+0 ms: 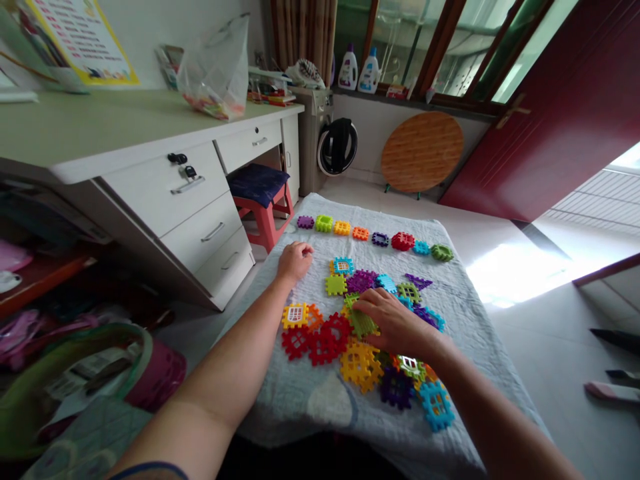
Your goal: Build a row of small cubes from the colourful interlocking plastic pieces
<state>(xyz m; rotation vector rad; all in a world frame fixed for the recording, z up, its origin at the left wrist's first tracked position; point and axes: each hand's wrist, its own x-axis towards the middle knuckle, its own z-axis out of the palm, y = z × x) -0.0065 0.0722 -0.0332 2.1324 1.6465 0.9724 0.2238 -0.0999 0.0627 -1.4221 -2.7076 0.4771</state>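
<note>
My right hand (393,323) reaches over the pile of notched plastic building blocks, its fingers closed on a green block (363,325). Near the far left side of the cloth, my left hand (296,261) rests with fingers curled in, and no block shows in it. Beside it lie a lime block (335,286) and a blue window block (343,265). Around my right hand are purple blocks (361,281), red blocks (320,340), yellow blocks (359,365), a dark purple block (397,388) and a blue block (437,405). Part of the pile is hidden under my right hand.
A row of blocks sorted by colour, with a red stack (403,241), runs along the far side of the cloth-covered table (320,393). Left are a desk (150,127), a red stool (265,220) and a bin (160,367). A washing machine (313,133) stands behind.
</note>
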